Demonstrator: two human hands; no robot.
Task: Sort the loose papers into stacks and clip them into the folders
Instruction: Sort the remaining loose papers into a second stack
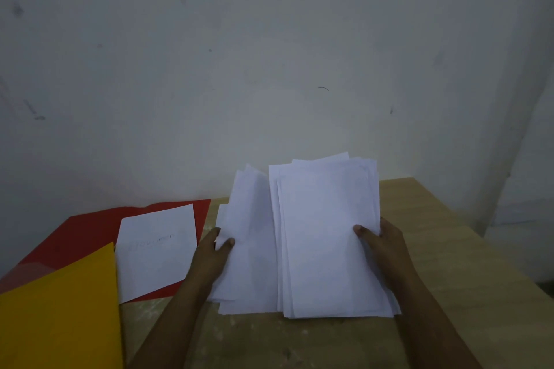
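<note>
Our right hand (382,244) grips the stack (326,237), our left hand (214,252) pinches some sheets (245,237); uneven edges could slide apart over the desk (434,249).

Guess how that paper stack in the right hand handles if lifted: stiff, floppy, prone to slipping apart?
The paper stack would probably flex rather than stay stiff: it is thin loose sheets, gripped by the right hand at one edge. It likely fans or slides apart, since the sheet edges are already staggered at top and bottom. No clip shows on it, so sheets could slip out.
</note>
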